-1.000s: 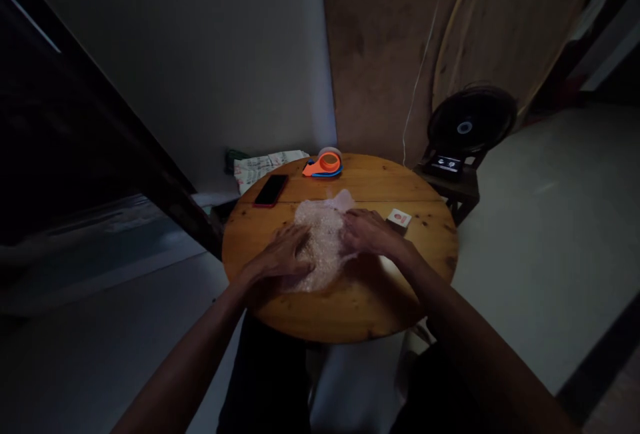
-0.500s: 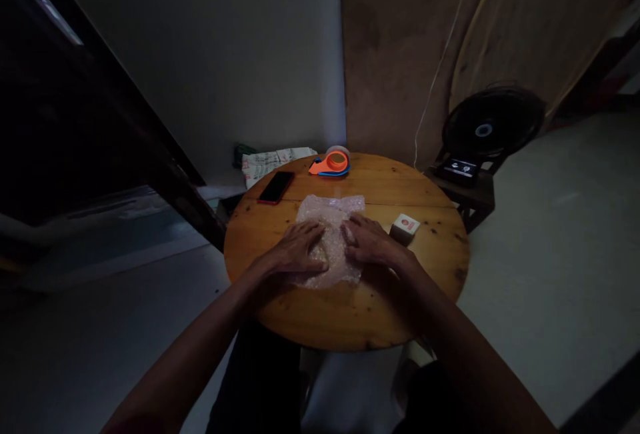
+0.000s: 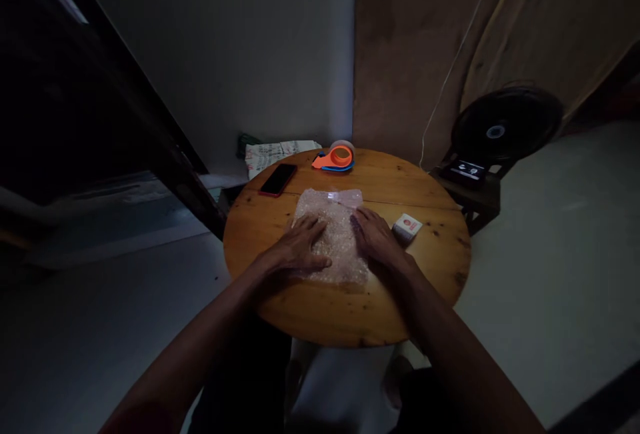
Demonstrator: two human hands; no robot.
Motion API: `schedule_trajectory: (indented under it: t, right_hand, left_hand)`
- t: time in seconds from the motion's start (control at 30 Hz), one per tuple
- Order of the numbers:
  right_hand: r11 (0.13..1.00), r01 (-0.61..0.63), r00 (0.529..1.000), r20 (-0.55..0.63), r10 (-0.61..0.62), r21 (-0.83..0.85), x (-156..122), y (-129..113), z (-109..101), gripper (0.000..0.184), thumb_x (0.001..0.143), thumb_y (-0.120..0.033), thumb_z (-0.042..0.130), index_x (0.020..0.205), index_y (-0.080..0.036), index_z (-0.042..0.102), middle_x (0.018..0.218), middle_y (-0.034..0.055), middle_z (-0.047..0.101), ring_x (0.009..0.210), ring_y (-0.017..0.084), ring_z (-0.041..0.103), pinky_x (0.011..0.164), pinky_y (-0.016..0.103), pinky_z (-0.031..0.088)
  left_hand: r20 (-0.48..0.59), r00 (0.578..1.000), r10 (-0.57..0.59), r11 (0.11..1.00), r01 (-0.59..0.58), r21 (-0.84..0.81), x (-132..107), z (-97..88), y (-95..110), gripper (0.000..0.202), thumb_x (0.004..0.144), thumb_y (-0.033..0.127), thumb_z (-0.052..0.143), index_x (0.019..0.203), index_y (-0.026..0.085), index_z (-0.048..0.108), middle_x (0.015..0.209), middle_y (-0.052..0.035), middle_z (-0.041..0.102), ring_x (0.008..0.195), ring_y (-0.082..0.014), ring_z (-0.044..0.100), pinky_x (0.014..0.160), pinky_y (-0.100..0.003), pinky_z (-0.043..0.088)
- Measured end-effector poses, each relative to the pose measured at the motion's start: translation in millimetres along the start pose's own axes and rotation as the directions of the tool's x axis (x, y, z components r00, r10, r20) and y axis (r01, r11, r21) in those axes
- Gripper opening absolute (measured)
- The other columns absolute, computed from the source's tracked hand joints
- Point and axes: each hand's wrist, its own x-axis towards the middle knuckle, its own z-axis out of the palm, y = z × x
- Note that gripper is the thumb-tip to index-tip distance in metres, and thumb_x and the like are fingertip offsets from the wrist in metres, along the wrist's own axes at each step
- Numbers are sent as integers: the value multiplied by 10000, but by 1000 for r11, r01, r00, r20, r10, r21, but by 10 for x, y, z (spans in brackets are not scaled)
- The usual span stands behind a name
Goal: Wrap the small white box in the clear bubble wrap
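Observation:
A sheet of clear bubble wrap [image 3: 343, 237] lies on the round wooden table [image 3: 320, 317]. My left hand [image 3: 303, 244] rests flat on its left part, fingers and thumb spread. At the right edge of the wrap, my right hand [image 3: 377, 237] lies with its fingers stretched forward, touching the sheet. Close to the right of that hand stands a small white box [image 3: 407, 226] with a red mark on top. Whether anything lies under or inside the wrap I cannot tell.
Toward the back of the table sits an orange and blue tape dispenser [image 3: 335, 157], with a phone [image 3: 278, 179] to its left. A printed white sack [image 3: 275, 154] lies behind the table. On the right, a black fan [image 3: 505, 131] stands on a small stool [image 3: 483, 197].
My right hand has slid to the right, toward the wrap's edge and the small box, and the wrap looks more spread out. My left hand stays about where it was.

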Motion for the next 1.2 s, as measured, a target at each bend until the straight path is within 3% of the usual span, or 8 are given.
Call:
schedule_trajectory:
  t: [0.13,0.23,0.53,0.7,0.9,1.03,1.2]
  right_hand:
    - [999,-28,999,-38,27,-24,-7,-42,7,388,974,-242,305,1264,-120,532,1328,145,530,1209,249,464,1012,355,338]
    - [999,-28,997,-69,25,-33,-31,-65,-21,359,978,-255,316,1233,-160,550,1300,110,554,1191,231,473,985,338,339]
    - [990,-62,996,-65,54,-128,-47,-96,-30,311,964,-232,332,1112,-154,594,1202,120,601,1127,232,493,922,336,333]
    - [986,-94,994,-75,84,-135,-28,-93,-12,329,957,-211,330,1168,-156,576,1254,119,581,1185,231,464,957,343,323]
    - [987,-85,996,-48,80,-133,-25,-73,-5,340,959,-219,335,1209,-172,561,1310,98,555,1236,232,432,979,351,324]
    - [987,-90,995,-51,84,-134,-22,-75,-2,345,971,-231,312,1183,-166,577,1291,108,566,1215,230,448,969,352,330]
    - [989,-82,995,-64,74,-124,-19,-70,0,341,973,-229,314,1177,-163,578,1288,104,569,1196,227,464,964,342,327]
  left_hand:
    - [-53,998,31,999,-29,41,-63,-10,156,806,780,580,556,1454,224,294,1558,-127,206,1432,-355,148,1145,-569,96]
    - [-37,996,80,996,-79,31,-69,13,211,793,765,611,557,1436,245,342,1552,-112,231,1429,-357,160,1144,-563,101]
    - [-9,998,63,996,-64,-66,-46,118,117,873,714,665,581,1455,290,313,1575,-87,173,1449,-352,72,1150,-555,76]
    - [-31,997,71,995,-73,-71,-54,104,154,856,722,629,588,1458,298,301,1582,-79,145,1447,-357,75,1148,-566,77]
    - [-143,988,57,998,-59,-8,-272,119,420,605,835,485,528,1388,271,413,1545,-99,258,1431,-346,165,1138,-593,44]
    - [-67,991,114,991,-118,-65,-462,148,530,547,905,490,419,1412,291,376,1529,-75,306,1427,-314,200,1142,-576,78]
    - [-29,990,141,984,-143,-108,-549,97,490,583,898,534,420,1423,286,362,1548,-87,260,1437,-313,170,1143,-566,91]
